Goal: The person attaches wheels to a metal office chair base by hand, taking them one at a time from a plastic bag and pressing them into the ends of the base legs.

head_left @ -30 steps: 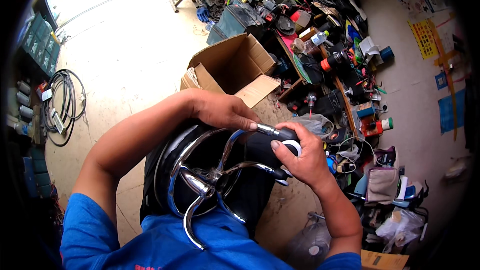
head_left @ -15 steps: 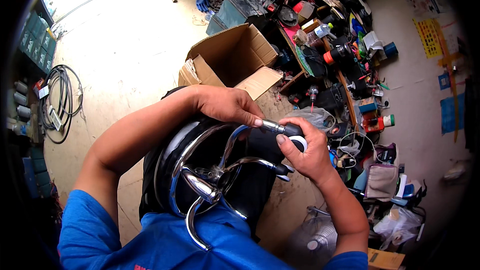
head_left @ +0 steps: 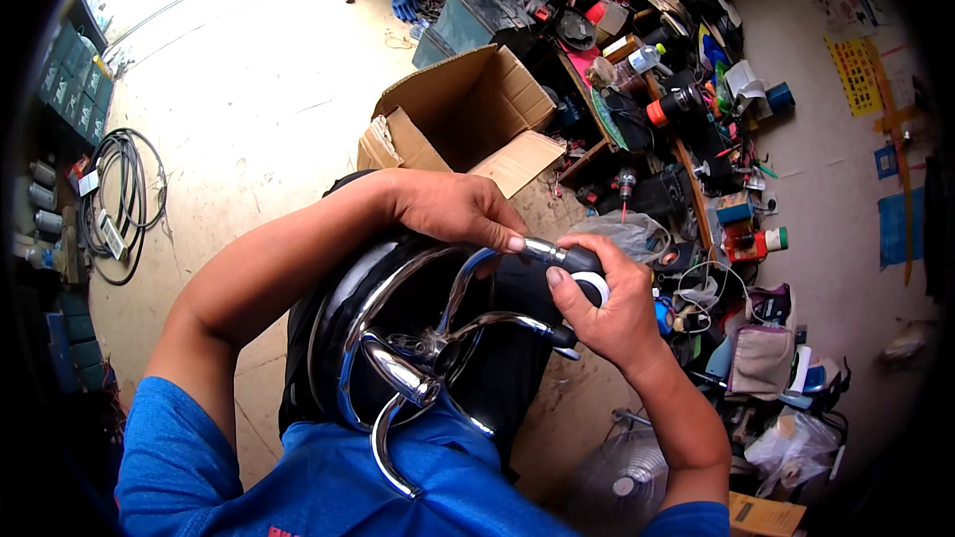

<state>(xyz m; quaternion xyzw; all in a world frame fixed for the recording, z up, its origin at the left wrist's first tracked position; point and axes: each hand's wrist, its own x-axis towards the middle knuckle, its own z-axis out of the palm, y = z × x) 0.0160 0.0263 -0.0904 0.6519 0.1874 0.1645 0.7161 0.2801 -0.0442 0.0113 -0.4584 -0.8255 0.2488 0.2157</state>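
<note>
A chrome stool base [head_left: 428, 346] with curved legs and a foot ring [head_left: 350, 348] lies upside down across my lap. My left hand [head_left: 453, 207] is closed, thumb and fingers pinching the end of the upper leg. On that same leg end sits a black caster [head_left: 583, 261] with a white-edged wheel, and my right hand [head_left: 622, 303] is wrapped round it. A second caster [head_left: 563, 337] is on the neighbouring leg, just below my right hand. The lower leg [head_left: 383, 452] toward my shirt shows a bare end. My left forearm hides part of the ring.
An open cardboard box [head_left: 468, 109] stands just beyond my knees. Crowded tools, bottles and parts fill a low shelf [head_left: 686, 174] on the right. A coiled black cable [head_left: 124, 204] lies on the floor at left, and a fan [head_left: 632, 472] stands near my right elbow.
My right hand has shifted very slightly with the caster it holds. The second caster's wheel is seen at a slightly different angle. My left hand keeps its pinch.
</note>
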